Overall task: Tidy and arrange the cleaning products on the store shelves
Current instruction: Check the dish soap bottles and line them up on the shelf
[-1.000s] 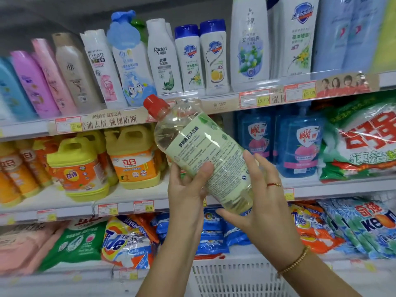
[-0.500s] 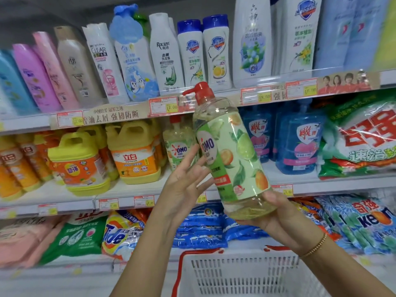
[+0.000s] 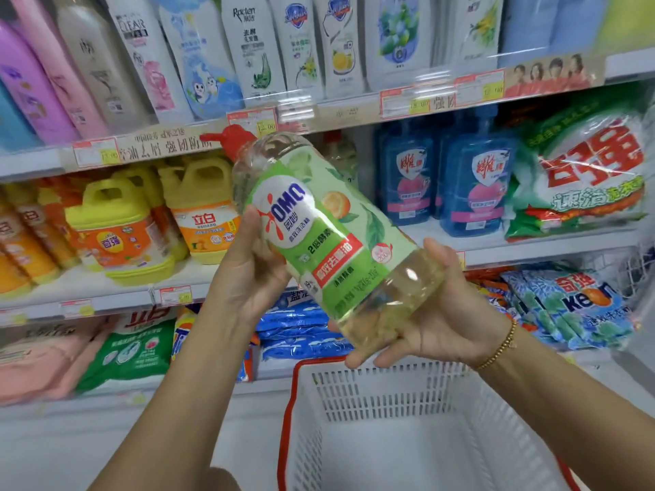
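A: Nearest first. What is sitting lowest in view?
B: A white slatted basket (image 3: 382,395) with a red rim is lying just under the hands. Only its own walls and floor are showing.
A: And the hands?
B: Both are holding the OMO bottle (image 3: 329,239) above the basket, in front of the middle shelf (image 3: 531,248). The left hand (image 3: 244,278) is gripping the label side partway up, thumb lying on the front, the rest wrapping behind out of sight. The right hand (image 3: 446,324) is cupping the base from below, fingers (image 3: 358,359) curling under it, thumb pressing on the upper side.
A: Contents?
B: Pale yellow liquid is showing through the clear plastic at base and shoulder.
A: Which way is it pointing?
B: The long axis is running diagonally. The red pump cap (image 3: 230,138) is aiming up and left toward the shelves, and the base is dropping down and right toward the person. The green label is facing the camera.
A: Behind it?
B: Yellow jugs (image 3: 202,210) are standing at the left of the middle shelf, blue bottles (image 3: 475,186) to the right, then a green-and-white detergent bag (image 3: 584,171). Shampoo bottles (image 3: 248,47) are lining the shelf above, and soft packs (image 3: 131,349) are lying on the shelf below.
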A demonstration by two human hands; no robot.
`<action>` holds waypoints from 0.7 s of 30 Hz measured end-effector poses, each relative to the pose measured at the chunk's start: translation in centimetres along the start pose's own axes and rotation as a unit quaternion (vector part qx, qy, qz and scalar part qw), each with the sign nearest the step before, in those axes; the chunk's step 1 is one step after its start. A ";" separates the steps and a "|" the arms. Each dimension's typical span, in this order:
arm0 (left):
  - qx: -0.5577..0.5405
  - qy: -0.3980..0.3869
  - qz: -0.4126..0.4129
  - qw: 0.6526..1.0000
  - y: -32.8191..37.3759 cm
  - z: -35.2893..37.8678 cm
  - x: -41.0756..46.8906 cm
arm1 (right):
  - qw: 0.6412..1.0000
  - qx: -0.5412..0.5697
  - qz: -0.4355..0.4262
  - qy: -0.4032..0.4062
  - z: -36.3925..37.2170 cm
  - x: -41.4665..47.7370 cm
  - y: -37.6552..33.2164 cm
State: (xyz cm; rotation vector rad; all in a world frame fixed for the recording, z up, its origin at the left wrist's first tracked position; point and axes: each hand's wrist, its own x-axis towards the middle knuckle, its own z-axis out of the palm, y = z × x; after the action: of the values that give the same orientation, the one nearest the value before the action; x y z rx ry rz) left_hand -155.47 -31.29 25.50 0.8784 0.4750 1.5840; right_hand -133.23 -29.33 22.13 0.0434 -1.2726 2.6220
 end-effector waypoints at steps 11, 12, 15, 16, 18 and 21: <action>-0.071 0.084 -0.117 0.987 0.3 0.5 -1.7 | 0.993 -0.059 0.042 0.088 4.9 0.5 -1.4; -0.067 0.082 -0.123 0.987 0.4 0.6 -1.8 | 0.993 -0.063 0.042 0.095 5.2 0.6 -1.5; -0.040 0.069 -0.141 0.987 0.4 0.8 -1.8 | 0.988 -0.093 0.049 0.117 5.7 0.4 -1.7; -0.035 0.070 -0.144 0.987 0.4 0.8 -1.8 | 0.985 -0.104 0.053 0.126 5.7 0.3 -1.7; -0.037 0.080 -0.138 0.986 0.3 0.8 -1.8 | 0.981 -0.116 0.053 0.149 5.2 -0.1 -1.8; 0.013 0.095 -0.061 0.994 1.0 1.0 -1.6 | 0.953 -0.177 0.029 0.245 3.7 -0.8 -2.0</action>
State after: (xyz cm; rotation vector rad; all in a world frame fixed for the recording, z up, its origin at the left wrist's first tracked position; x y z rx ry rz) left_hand -155.32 -33.25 26.38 0.7073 0.6724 1.5588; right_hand -132.23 -31.14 25.87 -0.6658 -1.5285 2.1959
